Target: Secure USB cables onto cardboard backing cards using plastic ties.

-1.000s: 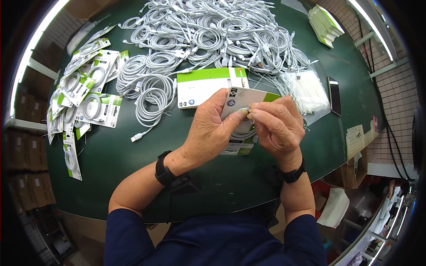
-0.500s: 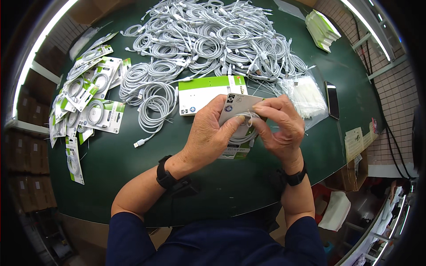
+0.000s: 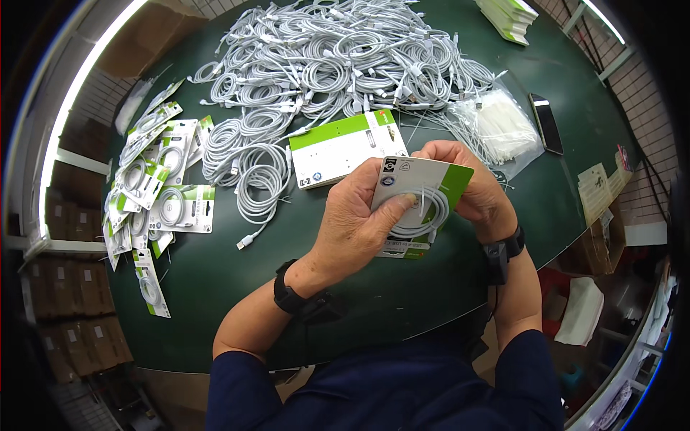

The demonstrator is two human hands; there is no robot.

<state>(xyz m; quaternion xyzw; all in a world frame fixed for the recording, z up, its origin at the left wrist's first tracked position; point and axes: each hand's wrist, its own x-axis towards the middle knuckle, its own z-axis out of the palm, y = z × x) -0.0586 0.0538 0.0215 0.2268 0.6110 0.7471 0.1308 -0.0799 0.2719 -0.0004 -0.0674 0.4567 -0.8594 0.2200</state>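
My left hand (image 3: 353, 215) grips a white and green packaging card (image 3: 394, 188), with the thumb pressed on its front. A coiled white cable (image 3: 440, 208) lies against the card, and a thin white cable tie (image 3: 422, 202) crosses the coil near my thumb. My right hand (image 3: 483, 188) is curled behind the card's right edge; its fingertips are hidden there, so what they hold does not show. Just beyond my hands rests a stack of flat white and green cards (image 3: 338, 156).
A large heap of coiled white cables (image 3: 330, 61) covers the far table. Carded cables (image 3: 172, 207) pile up at the left. To the right lie a bag of white cable ties (image 3: 499, 126) and a phone (image 3: 546, 123). Folded green-white cards (image 3: 507, 18) stand far right.
My right fingers have gone from the front of the coil to behind the card. The tie now lies flatter across the coil. The whole view has shifted slightly.
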